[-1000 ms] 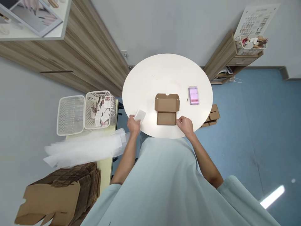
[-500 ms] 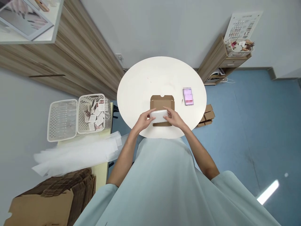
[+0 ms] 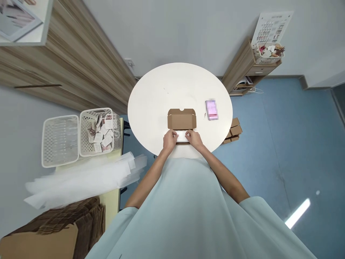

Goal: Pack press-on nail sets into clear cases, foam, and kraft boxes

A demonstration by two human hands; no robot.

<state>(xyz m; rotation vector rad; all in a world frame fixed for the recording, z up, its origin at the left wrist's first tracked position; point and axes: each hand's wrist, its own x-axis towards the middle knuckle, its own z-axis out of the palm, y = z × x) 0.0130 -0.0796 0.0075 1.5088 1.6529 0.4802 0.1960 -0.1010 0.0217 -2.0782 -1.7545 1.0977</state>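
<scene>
An open brown cardboard box (image 3: 182, 121) lies at the near side of the round white table, its lid raised away from me. In its lower part sits a white wrapped packet (image 3: 181, 136), whose contents I cannot make out. My left hand (image 3: 169, 140) is closed, thumb and fingers pinching the packet's left end. At the right end my right hand (image 3: 194, 139) pinches it the same way. The hands cover both ends of the packet and the box's side walls.
On the white table (image 3: 153, 108) lies a blurred pink-purple item (image 3: 211, 109). To my left are a white basket of small packets (image 3: 101, 133), white wrapping sheets (image 3: 86, 180) and stacked flat cardboard (image 3: 40, 241). Brown boxes (image 3: 235, 130) stand on the floor at right.
The white packet has gone from above the box down into its lower part, both hands moving with it. My fingers have drawn inward over its ends. The camera view has shifted slightly.
</scene>
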